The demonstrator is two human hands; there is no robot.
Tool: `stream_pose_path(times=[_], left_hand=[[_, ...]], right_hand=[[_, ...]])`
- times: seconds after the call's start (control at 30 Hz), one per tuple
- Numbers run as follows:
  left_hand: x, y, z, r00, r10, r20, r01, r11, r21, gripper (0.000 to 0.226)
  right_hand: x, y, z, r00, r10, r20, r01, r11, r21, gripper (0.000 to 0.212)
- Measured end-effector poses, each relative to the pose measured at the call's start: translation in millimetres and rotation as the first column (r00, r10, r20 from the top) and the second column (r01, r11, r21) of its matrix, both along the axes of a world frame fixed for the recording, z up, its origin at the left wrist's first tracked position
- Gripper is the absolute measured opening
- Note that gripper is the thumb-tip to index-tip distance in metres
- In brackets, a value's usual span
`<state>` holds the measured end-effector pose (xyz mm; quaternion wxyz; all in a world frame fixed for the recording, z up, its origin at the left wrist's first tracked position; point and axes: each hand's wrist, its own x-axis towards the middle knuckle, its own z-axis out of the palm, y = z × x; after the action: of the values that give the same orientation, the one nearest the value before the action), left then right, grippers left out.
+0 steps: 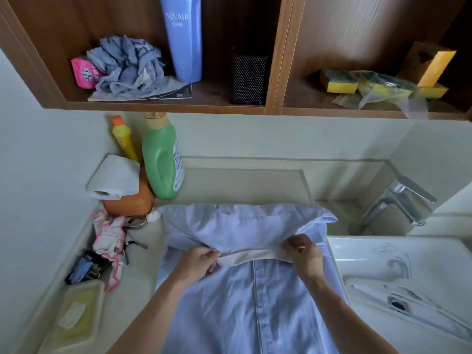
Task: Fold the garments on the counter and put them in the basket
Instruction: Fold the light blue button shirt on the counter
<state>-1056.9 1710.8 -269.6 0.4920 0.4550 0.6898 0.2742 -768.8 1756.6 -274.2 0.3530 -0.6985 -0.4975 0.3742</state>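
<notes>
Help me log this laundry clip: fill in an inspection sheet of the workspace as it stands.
Surface: pale counter, largely covered by the shirt.
Job's things: light blue shirt lies button side up, its far part folded over; basket not in view.
Clutter: green bottle, yellow bottle, paper roll, pink-edged cloth and wipes pack along the left.
Grips: left hand and right hand each pinch the shirt's fold.
Cables: nothing seen.
Surroundings: sink and tap to the right; shelf above holds a blue bottle and sponges.
</notes>
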Motion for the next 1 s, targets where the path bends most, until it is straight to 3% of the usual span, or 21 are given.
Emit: stream_pose_path(times=[0.07, 0.13, 0.23, 0.33, 0.4, 0.5, 0.6, 0.67, 0.7, 0.77, 0.8, 0.87, 0.9, 0.93, 1.0], left_hand=[[-2.8, 3.7, 8.4, 0.990, 0.141, 0.018, -0.140, 0.990, -0.033, 0.030], [-7.1, 11.8, 14.6, 0.947, 0.318, 0.048, -0.320, 0.947, 0.030, 0.028], [-7.0, 27.6, 21.8, 0.905, 0.417, 0.081, -0.419, 0.908, 0.009, 0.039], [-0.6, 40.4, 22.0, 0.886, 0.447, 0.127, -0.438, 0.894, -0.094, 0.035], [-2.3, 45.1, 18.4, 0.869, 0.468, 0.158, -0.465, 0.883, -0.060, 0.024], [-10.3, 41.6, 11.0, 0.863, 0.480, 0.155, -0.476, 0.877, -0.068, 0.020], [-14.5, 24.7, 6.5, 0.923, 0.376, 0.089, -0.345, 0.906, -0.247, 0.029], [-17.7, 18.5, 14.7, 0.974, 0.218, -0.055, -0.225, 0.936, -0.270, 0.042], [-18.2, 19.0, 21.2, 0.976, 0.142, -0.164, -0.176, 0.960, -0.218, 0.047], [-15.7, 27.6, 33.0, 0.926, 0.116, -0.360, -0.112, 0.993, 0.032, 0.051], [-11.2, 34.1, 37.9, 0.894, 0.160, -0.419, -0.078, 0.976, 0.205, 0.049], [6.1, 46.3, 43.5, 0.872, 0.230, -0.432, 0.039, 0.847, 0.530, 0.029], [16.5, 52.8, 42.3, 0.872, 0.195, -0.449, 0.130, 0.792, 0.596, 0.020], [25.5, 60.0, 38.7, 0.855, 0.132, -0.501, 0.228, 0.771, 0.594, 0.028], [31.7, 68.9, 15.4, 0.719, -0.020, -0.695, 0.434, 0.794, 0.426, 0.063]], right_hand=[[-2.0, 2.9, 6.0, 0.998, -0.058, 0.036, 0.059, 0.998, -0.027, 0.023], [-2.7, 6.7, 9.3, 0.996, -0.047, 0.075, 0.053, 0.995, -0.081, 0.039], [-3.6, 17.8, 8.0, 0.989, -0.021, 0.147, 0.044, 0.987, -0.155, 0.052], [-3.6, 32.6, 9.5, 0.992, -0.016, 0.122, 0.041, 0.977, -0.209, 0.042], [-3.5, 35.7, 16.0, 0.996, -0.059, 0.065, 0.069, 0.984, -0.161, 0.031], [8.1, 33.9, 13.1, 0.994, -0.086, 0.073, 0.096, 0.982, -0.162, 0.034], [22.0, 34.3, -1.1, 0.998, -0.044, 0.042, 0.056, 0.934, -0.354, 0.039], [26.9, 32.3, 10.8, 0.977, 0.089, 0.196, -0.014, 0.934, -0.358, 0.043], [26.3, 31.1, 18.9, 0.947, 0.107, 0.302, -0.017, 0.958, -0.285, 0.046], [18.7, 30.3, 35.6, 0.889, 0.001, 0.457, -0.002, 1.000, 0.003, 0.054], [9.1, 31.4, 36.4, 0.865, -0.070, 0.497, -0.034, 0.979, 0.199, 0.054], [-26.9, 30.6, 41.4, 0.842, -0.078, 0.534, -0.219, 0.855, 0.470, 0.041], [-46.8, 33.2, 37.6, 0.827, -0.016, 0.562, -0.329, 0.797, 0.507, 0.031], [-63.3, 38.7, 30.1, 0.787, 0.049, 0.615, -0.424, 0.767, 0.481, 0.023], [-79.3, 48.1, 9.7, 0.684, 0.205, 0.700, -0.511, 0.819, 0.260, 0.047]])
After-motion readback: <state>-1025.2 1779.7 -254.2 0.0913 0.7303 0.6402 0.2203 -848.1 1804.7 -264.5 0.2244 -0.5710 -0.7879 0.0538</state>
